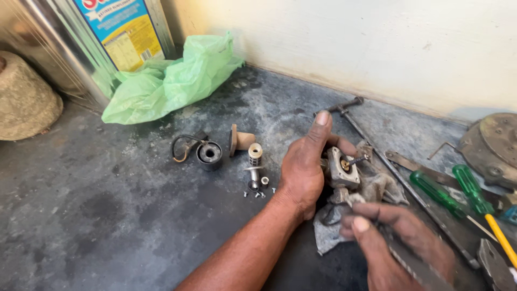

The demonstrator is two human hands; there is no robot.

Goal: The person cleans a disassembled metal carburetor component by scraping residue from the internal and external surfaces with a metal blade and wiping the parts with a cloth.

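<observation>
My left hand (302, 164) grips a small grey metal engine part (341, 170) with a brass-ringed hole, held over a dirty grey rag (377, 186). My right hand (396, 237) is closed around a slim metal tool (406, 264) whose tip reaches toward the part. On the concrete floor left of my left hand lie a black coil with a wire (207, 153), a tan funnel-shaped piece (240, 140), a small cylindrical mesh filter (255, 153), a metal pin (253, 179) and several tiny screws (258, 194).
Two green-handled screwdrivers (433, 191) (469, 186), a yellow-handled tool (501, 231) and a long metal rod (371, 143) lie at the right. A round rusty metal disc (493, 145) sits far right. A green plastic bag (172, 78), a shiny tin canister (81, 37) and a twine ball (24, 97) stand at the back left.
</observation>
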